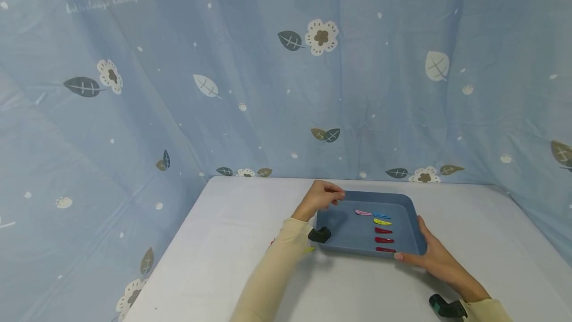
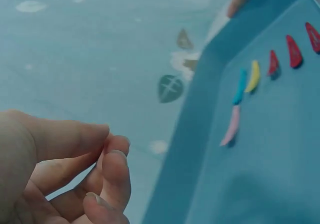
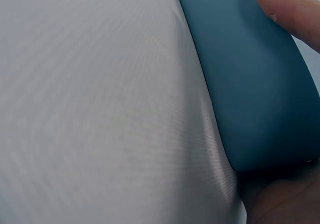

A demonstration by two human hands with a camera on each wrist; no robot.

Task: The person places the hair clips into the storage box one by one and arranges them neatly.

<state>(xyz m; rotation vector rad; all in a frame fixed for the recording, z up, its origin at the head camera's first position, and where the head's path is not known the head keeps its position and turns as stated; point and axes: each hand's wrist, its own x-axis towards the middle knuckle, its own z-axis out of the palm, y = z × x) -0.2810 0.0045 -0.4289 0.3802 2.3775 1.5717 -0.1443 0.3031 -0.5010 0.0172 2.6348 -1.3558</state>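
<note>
A blue-grey tray (image 1: pixel 348 230) lies on the white table. In it are a pink hair clip (image 1: pixel 363 212), a blue hair clip (image 1: pixel 381 215), a yellow hair clip (image 1: pixel 382 221) and several red hair clips (image 1: pixel 384 240). My left hand (image 1: pixel 322 197) hovers by the tray's far left corner. Its thumb and fingertips meet in the left wrist view, with no object showing between the fingers (image 2: pixel 116 171). My right hand (image 1: pixel 431 252) grips the tray's near right corner, thumb along the near rim, fingers at the right side.
Left of the tray, partly behind my left sleeve, a yellow clip (image 1: pixel 309 250) and a red item (image 1: pixel 271 242) lie on the white table (image 1: pixel 201 272). A blue patterned curtain (image 1: pixel 268 88) hangs behind the table. Dark wrist devices (image 1: pixel 319 235) sit on both wrists.
</note>
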